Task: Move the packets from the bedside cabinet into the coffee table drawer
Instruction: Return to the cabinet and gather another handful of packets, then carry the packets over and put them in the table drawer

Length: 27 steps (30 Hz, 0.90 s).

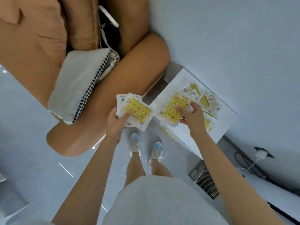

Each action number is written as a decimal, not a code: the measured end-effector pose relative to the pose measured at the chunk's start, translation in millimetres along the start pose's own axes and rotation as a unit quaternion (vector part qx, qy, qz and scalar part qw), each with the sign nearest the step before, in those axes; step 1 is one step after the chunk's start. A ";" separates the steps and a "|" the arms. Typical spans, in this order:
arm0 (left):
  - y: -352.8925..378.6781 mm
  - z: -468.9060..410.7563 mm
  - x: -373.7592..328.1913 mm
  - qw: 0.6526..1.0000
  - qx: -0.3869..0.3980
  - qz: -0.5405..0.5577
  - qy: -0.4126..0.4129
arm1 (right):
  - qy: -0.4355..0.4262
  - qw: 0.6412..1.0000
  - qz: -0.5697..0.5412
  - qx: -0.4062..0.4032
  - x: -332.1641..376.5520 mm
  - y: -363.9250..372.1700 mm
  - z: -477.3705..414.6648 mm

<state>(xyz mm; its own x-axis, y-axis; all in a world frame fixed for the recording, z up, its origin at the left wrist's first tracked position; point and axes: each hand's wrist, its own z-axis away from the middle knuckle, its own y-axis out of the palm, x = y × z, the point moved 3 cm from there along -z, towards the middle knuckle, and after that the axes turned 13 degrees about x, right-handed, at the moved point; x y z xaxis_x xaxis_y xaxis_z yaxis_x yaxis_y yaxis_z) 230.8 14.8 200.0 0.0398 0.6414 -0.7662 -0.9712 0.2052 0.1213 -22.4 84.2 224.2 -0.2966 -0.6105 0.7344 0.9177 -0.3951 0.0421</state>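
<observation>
My left hand [116, 123] grips a stack of white packets with yellow star-patterned fronts [138, 111], held in the air left of the cabinet. My right hand [192, 116] pinches another yellow-fronted packet [172, 111] with thumb on top, just above the near corner of the white bedside cabinet [225, 117]. Several more packets [207, 101] lie scattered on the cabinet top beyond my right hand. The coffee table drawer is not in view.
A tan sofa [133, 75] with a white houndstooth-edged cushion [78, 82] stands to the left of the cabinet. My feet in pale sneakers [146, 146] are on the grey floor. A dark slatted basket [204, 181] and cables with a wall socket [261, 155] lie at the right.
</observation>
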 end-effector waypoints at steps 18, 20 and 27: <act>-356.9 199.9 45.8 0.944 -0.255 0.207 0.042 | -0.018 0.947 0.190 0.259 -50.1 399.6 100.9; -395.8 225.7 58.7 0.932 -0.282 0.225 0.045 | -0.010 0.940 0.194 0.281 -64.1 440.8 113.7; -485.1 278.6 88.2 0.893 -0.354 0.272 0.053 | 0.011 0.910 0.224 0.350 -90.8 559.2 144.0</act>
<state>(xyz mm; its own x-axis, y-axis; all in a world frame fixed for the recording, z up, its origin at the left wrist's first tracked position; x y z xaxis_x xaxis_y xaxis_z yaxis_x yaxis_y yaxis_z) 771.0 177.7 249.3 -0.4701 0.4219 -0.7752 -0.7462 -0.6591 0.0938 555.8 17.5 278.5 0.1494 -0.6187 0.7713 0.8890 0.4256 0.1692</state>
